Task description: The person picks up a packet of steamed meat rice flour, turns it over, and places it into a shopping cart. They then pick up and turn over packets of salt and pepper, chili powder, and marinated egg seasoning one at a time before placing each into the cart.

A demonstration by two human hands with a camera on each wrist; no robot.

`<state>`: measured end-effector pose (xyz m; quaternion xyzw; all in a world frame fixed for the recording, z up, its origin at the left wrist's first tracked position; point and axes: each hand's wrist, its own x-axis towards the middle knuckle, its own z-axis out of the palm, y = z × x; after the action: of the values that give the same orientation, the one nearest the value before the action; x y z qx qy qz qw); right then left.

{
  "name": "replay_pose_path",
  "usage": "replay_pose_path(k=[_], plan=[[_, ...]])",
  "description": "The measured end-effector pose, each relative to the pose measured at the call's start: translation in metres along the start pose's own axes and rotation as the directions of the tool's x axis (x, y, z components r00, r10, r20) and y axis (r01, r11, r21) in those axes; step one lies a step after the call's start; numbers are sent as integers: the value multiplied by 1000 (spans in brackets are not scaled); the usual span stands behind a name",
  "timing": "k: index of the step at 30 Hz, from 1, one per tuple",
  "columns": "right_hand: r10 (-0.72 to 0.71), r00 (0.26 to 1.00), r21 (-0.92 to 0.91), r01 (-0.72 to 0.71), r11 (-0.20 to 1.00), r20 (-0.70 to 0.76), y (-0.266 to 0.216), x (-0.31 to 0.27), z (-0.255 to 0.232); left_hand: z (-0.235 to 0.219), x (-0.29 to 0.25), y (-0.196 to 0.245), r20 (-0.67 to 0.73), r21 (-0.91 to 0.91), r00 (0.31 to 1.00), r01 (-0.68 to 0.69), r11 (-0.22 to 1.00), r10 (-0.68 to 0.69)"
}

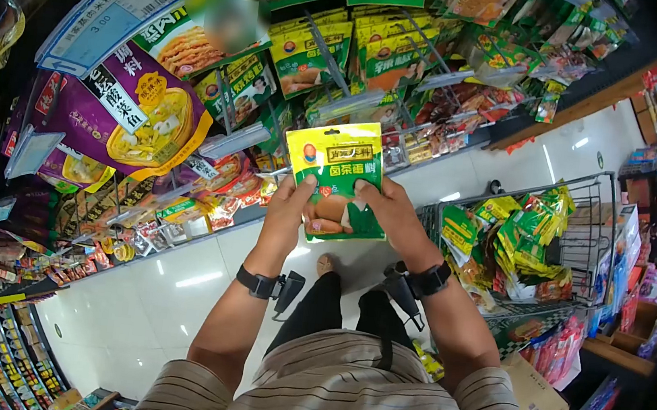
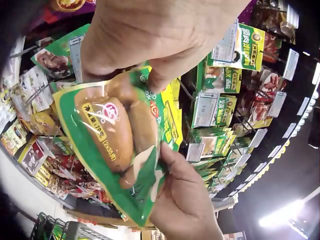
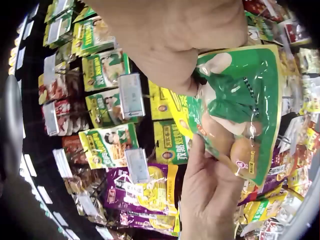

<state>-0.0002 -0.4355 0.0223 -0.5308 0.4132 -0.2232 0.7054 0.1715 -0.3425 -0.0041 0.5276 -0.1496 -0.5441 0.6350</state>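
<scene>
A yellow and green seasoning packet (image 1: 337, 182) is held up in front of the body, its printed front facing the head camera. The left hand (image 1: 287, 210) pinches its left edge, thumb on the front. On the right edge, the right hand (image 1: 401, 220) grips it the same way. In the left wrist view the packet (image 2: 107, 135) shows pictured brown eggs, with the left hand (image 2: 150, 35) above and the right hand (image 2: 185, 200) below. The right wrist view has the packet (image 3: 240, 110) between the right hand (image 3: 170, 35) and the left hand (image 3: 210, 200). Fingers behind the packet are hidden.
Shelves of hanging packets, including a purple packet (image 1: 144, 115) and a blue-white price tag (image 1: 111, 18), stand ahead and left. A wire cart (image 1: 604, 236) holding several green and yellow packets (image 1: 523, 235) is at the right. Below is a pale tiled floor (image 1: 173, 288); a cardboard box (image 1: 534, 394) sits lower right.
</scene>
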Motion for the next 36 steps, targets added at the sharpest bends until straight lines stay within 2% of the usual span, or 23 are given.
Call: replay_pose_path(k=[1,5,6,9,13,19,21,25,27,30,32,33,34,36], plan=[[33,999,26,-33,999,14,-1,7,-1,-1,3,4,17,55,1000,-22,998,22],[81,996,153,-85,985,28,-10,28,-3,16,7,35,61,-21,994,-87,996,88],[70,997,93,-71,993,11,-14,32,-5,14,11,38,69,19,992,-110,994,109],[-18,998,79,14,997,61,-24,41,-8,20,19,46,92,-23,988,-121,992,123],[-37,999,80,35,996,25,-30,53,-7,24,22,54,129,-75,982,-126,989,135],[-28,1000,108,29,994,-13,-38,63,-2,19,43,42,104,16,929,-358,934,354],[-31,999,144,34,989,-24,-35,67,-2,17,45,43,88,46,950,-303,952,299],[14,998,74,-9,997,-66,-39,70,-4,24,45,48,87,-38,964,-251,967,253],[54,993,23,-52,998,-104,-37,74,-6,26,43,55,87,-3,971,-225,974,224],[-53,993,151,69,986,-107,-43,78,5,26,52,54,50,-53,971,-229,972,232],[-32,995,-32,30,999,-95,-20,109,-11,26,66,53,34,-85,965,-258,962,262],[-18,996,-123,7,992,-89,-27,113,-8,24,74,55,27,-83,960,-275,958,278],[-93,990,-60,87,994,-108,-31,108,-2,22,81,58,21,-82,955,-293,953,295],[-191,976,-71,185,980,-100,-35,103,-2,21,96,62,-18,-57,952,-306,950,306]])
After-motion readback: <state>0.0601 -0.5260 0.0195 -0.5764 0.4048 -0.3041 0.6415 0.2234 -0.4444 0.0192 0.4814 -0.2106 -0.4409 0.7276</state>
